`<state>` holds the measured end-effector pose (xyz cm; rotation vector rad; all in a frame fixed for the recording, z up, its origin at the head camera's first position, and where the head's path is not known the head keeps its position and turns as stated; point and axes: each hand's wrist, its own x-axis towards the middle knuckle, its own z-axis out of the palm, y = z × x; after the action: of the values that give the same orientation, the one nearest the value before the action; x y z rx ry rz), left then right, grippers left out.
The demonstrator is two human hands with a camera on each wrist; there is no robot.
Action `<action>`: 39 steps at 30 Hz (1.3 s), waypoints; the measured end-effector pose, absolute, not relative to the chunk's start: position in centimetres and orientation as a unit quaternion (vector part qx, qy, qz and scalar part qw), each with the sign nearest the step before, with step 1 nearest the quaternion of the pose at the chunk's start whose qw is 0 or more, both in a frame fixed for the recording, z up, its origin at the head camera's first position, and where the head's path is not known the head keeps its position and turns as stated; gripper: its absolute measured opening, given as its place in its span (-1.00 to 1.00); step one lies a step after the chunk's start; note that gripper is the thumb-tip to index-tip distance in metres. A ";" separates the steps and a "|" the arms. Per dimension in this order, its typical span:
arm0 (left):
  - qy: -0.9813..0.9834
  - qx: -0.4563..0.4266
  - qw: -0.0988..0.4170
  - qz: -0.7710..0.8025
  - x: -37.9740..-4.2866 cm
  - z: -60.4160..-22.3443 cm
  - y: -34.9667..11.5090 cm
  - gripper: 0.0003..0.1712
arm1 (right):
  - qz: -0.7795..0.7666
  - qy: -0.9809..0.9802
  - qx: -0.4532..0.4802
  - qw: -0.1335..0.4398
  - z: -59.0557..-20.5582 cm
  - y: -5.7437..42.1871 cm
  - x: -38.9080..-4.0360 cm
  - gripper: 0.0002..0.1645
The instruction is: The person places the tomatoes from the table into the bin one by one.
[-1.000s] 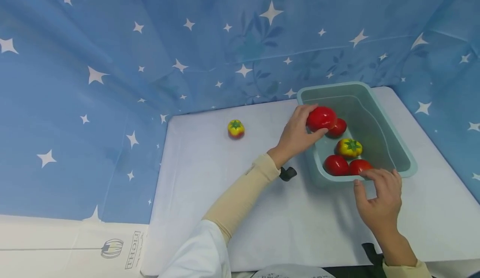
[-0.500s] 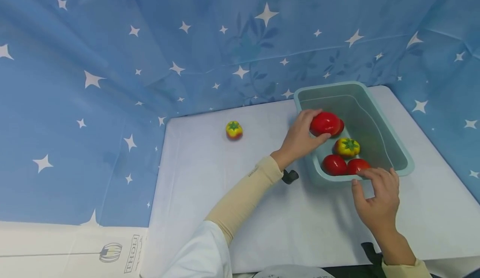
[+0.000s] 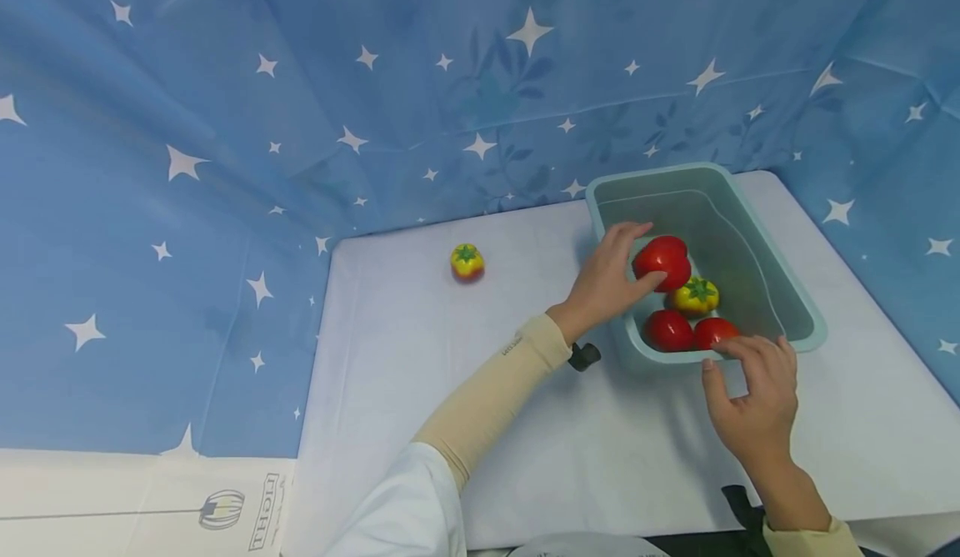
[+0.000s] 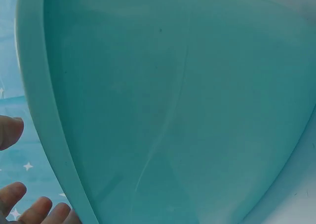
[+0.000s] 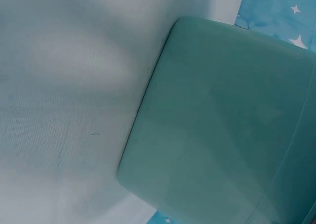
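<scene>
In the head view my left hand [image 3: 609, 280] hovers over the near-left side of a blue-green plastic bin [image 3: 772, 240]. Its thumb and fingers are spread beside a glossy red round fruit [image 3: 660, 258]. Another red fruit overlaps that one. The left wrist view shows those fingertips [image 4: 42, 204] beyond the bin wall [image 4: 163, 95], with a gap between thumb and fingers. My right hand [image 3: 761, 398] rests with loosely bent fingers over the bin's front rim, its thumb outside. Lower in the bin lie a yellow-red fruit with a green top [image 3: 694, 296] and two red fruits [image 3: 669, 330].
A second yellow-red fruit [image 3: 467, 263] sits at the back left of the white table [image 3: 390, 357]. Behind hangs a blue star-patterned curtain [image 3: 420, 98]. Dark straps [image 3: 583, 357] show at the wrists.
My left hand has lowered the red fruit into the bin, and its fingers have spread away from it. The right hand stays at the rim. The head view has shifted slightly.
</scene>
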<state>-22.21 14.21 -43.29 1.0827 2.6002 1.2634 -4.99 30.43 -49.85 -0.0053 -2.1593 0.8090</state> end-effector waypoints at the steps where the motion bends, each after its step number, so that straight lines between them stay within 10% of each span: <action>1: 0.843 0.349 0.029 0.409 -22.2 -43.3 14.2 -0.19 | 0.321 -0.856 -0.003 0.406 -49.8 30.4 -5.0 -0.59; 39: 0.893 0.189 -0.034 0.408 -27.7 -48.0 2.7 -0.31 | 0.320 -0.854 -0.001 0.411 -50.2 30.3 -5.2 -0.56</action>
<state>-27.72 2.73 -47.96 0.6053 2.8665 1.3090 -5.18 30.35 -50.16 -0.0013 -2.1480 0.8044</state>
